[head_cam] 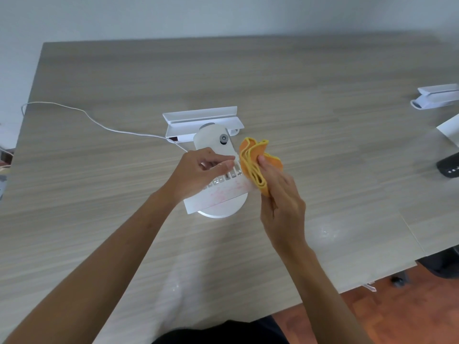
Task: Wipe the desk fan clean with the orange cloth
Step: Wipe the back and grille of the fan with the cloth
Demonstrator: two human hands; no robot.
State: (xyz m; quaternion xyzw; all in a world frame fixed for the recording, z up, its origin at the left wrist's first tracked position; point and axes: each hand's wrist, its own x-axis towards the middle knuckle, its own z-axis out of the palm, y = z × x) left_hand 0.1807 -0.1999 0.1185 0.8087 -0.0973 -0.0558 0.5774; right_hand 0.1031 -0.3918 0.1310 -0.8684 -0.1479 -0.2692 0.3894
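Observation:
A white desk fan (218,194) stands on a round base at the middle of the wooden table, its flat top face smeared with pink-red marks. My left hand (198,172) grips the fan's top near the row of slots, thumb and fingers curled over it. The folded orange cloth (250,160) is pinched in my right hand (280,194), held upright just right of the fan and touching its right edge. The fan's rounded white body with a grey knob (224,138) shows behind my left hand.
A white angled stand (202,120) sits behind the fan, with a white cable (99,122) running off to the table's left edge. At the far right are another white stand (437,96) and a black device (448,167). The table (323,95) ends near my body.

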